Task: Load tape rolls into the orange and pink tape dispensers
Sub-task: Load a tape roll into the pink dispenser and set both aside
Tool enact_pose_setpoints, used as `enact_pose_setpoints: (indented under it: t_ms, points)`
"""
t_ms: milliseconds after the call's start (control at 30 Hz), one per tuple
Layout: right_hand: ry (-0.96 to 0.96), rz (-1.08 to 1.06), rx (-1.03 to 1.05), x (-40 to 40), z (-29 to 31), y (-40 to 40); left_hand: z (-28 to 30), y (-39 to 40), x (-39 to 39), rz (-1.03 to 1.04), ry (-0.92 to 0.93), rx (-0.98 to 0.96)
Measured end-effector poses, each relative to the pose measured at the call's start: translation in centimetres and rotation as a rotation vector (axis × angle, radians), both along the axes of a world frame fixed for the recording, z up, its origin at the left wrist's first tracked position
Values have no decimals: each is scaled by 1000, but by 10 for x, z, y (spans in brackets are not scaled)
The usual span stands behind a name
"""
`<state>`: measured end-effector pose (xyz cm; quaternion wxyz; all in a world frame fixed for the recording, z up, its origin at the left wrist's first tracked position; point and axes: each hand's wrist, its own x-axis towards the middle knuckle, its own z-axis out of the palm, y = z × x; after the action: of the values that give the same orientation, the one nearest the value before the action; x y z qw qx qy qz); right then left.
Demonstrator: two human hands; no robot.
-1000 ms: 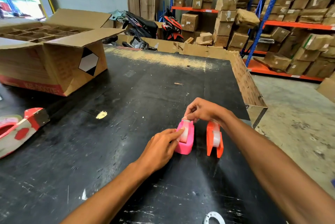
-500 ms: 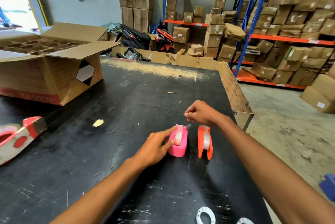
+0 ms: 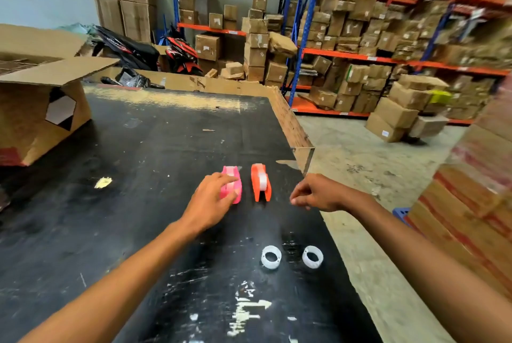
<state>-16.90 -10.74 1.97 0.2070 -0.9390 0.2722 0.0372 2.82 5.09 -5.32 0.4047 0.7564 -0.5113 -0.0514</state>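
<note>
Behind both hands [image 3: 212, 198] [image 3: 314, 193] — cardboard box [image 3: 41, 109].

Two tape dispensers stand side by side at mid-frame on the table [image 3: 138, 148], one dispenser [image 3: 232, 186] left of the other dispenser [image 3: 260, 182]. Below them, toward the lower right, two loose rings [image 3: 271, 257] [image 3: 312, 256] lie side by side on the table. An open carton [image 3: 41, 109] sits at the table's left edge, and shelving [image 3: 360, 37] fills the upper right behind the table.

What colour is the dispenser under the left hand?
Pink; the head view shows it beside the orange one.
</note>
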Motion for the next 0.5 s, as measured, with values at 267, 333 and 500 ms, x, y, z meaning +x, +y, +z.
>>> enact_pose_setpoints:
  t_ms: [267, 333, 500]
  points:
    - [214, -101, -42, -56, -45, 52, -11, 25, -85, -403, -106, 286]
    - [154, -103, -81, -56, -52, 61, -15, 29, -95, -384, -209, 310]
    - [42, -44, -43, -26, -56, 80, -16, 51, -73, -238, -201, 282]
